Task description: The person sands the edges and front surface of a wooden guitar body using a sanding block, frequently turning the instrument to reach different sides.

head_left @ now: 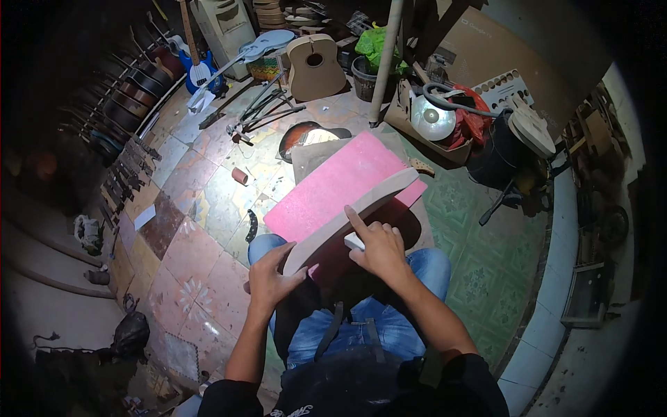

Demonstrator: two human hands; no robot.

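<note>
A pale wooden guitar body (349,221) stands tilted on edge, its long curved side facing up. It rests over a pink board (332,174) in front of my lap; its lower face is in shadow. My left hand (269,278) is closed round its near left end, thumb and fingers on opposite sides. My right hand (381,249) grips a small white block (354,242) between thumb and curled fingers, close by the shadowed face. The index finger of that hand stretches out and touches the curved edge. Most of the block is hidden by my fingers.
Beyond the board lie a sunburst guitar body (295,139), a brown cup (240,176) and metal stands (267,108). An acoustic guitar body (316,67) leans at the back. A box (445,142) with a lit lamp (432,117) stands right; a guitar rack (132,97) stands left.
</note>
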